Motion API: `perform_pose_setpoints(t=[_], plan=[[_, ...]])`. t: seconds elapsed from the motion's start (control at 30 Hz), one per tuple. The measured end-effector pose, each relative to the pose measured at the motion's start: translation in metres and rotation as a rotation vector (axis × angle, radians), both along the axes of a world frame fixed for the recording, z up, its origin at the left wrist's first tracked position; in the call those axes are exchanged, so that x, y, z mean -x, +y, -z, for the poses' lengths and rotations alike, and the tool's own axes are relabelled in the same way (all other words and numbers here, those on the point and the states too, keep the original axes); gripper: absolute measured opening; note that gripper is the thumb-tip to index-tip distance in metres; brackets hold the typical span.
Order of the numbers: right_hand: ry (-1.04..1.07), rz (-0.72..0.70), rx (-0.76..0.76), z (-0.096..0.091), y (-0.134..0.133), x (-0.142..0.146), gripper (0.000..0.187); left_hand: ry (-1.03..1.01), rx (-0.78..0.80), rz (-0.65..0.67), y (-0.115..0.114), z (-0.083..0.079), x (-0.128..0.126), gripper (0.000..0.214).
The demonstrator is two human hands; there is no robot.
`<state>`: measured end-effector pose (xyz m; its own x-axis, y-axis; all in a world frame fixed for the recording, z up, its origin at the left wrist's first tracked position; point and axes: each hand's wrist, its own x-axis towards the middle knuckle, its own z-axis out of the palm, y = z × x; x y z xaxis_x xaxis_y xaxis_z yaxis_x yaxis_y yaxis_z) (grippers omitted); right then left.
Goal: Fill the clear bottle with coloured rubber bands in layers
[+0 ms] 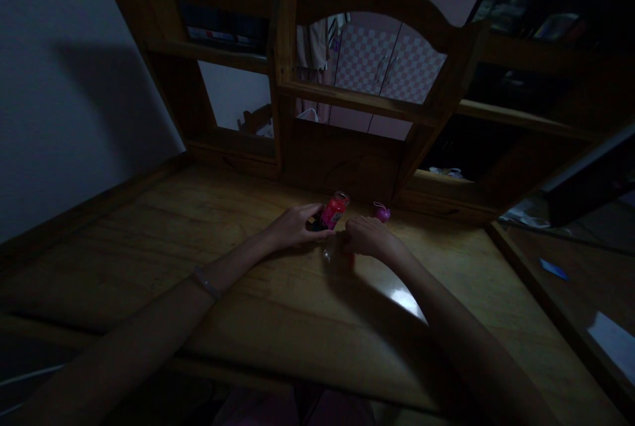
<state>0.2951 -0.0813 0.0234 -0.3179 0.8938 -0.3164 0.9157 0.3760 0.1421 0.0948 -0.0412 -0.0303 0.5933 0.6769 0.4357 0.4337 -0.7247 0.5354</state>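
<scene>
My left hand (297,226) is wrapped round the lower part of a small clear bottle or jar with red and pink on it (335,210), tilted with its clear end up and away from me. Just to its right, my right hand (368,237) has its fingers curled down close to the table; what they hold is hidden. A faint clear object (329,254) lies below, between the two hands, and a dim red patch shows under the right fingers. Behind the right hand sits a round purple lid-like thing with a loop (381,213).
The wooden desk (238,320) has a shelf frame (357,105) along its back. A wall (74,102) bounds the left side. On a lower surface at the right lie a white sheet (615,343) and a small blue item (553,269). The room is dim.
</scene>
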Motion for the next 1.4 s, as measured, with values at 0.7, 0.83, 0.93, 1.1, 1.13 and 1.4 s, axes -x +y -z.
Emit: perform_pose_setpoints(t=[0.7, 0.83, 0.93, 1.1, 1.13, 1.4], plan=[[0.189, -0.09, 0.323, -0.011, 0.007, -0.009, 0.021, -0.006, -0.001, 0.004, -0.003, -0.004, -0.001, 0.048], [0.226, -0.077, 0.365, -0.014, 0.006, -0.012, 0.024, 0.0, 0.008, 0.005, -0.003, -0.004, 0.0, 0.048], [0.234, -0.093, 0.368, -0.015, 0.005, -0.014, 0.026, -0.007, -0.006, 0.005, -0.003, -0.004, -0.001, 0.047], [0.232, -0.125, 0.351, -0.011, 0.006, -0.015, 0.029, -0.01, -0.001, 0.009, -0.003, -0.004, -0.001, 0.047], [0.23, -0.132, 0.343, -0.01, 0.006, -0.015, 0.029, -0.011, 0.001, 0.01, -0.003, -0.004, -0.001, 0.047], [0.154, -0.179, 0.239, 0.0, 0.005, -0.005, 0.027, 0.014, -0.003, 0.002, -0.003, -0.004, -0.001, 0.048]])
